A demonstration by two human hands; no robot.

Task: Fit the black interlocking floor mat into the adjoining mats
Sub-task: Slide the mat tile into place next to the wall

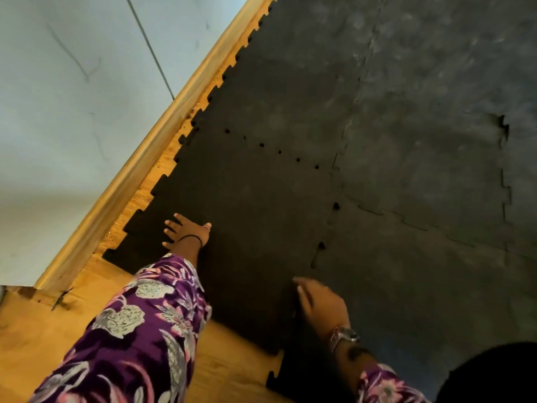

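The black interlocking floor mat (247, 216) lies near the wall, its toothed left edge over the wooden floor. Its far seam and right seam meet the adjoining mats (421, 141) with small dark gaps between some teeth. My left hand (186, 231) lies flat on the mat near its left edge, fingers spread, a thin black band on the wrist. My right hand (319, 303) rests at the mat's right seam near the front corner, fingers curled down onto the joint, a watch on the wrist. Whether it pinches the edge is hidden.
A wooden baseboard (139, 167) runs diagonally along a pale wall (72, 97) on the left. Bare wooden floor (43, 330) shows at the lower left. Laid mats cover the right side; one joint (502, 126) at the far right stands lifted. A dark shape (494, 376) fills the bottom right corner.
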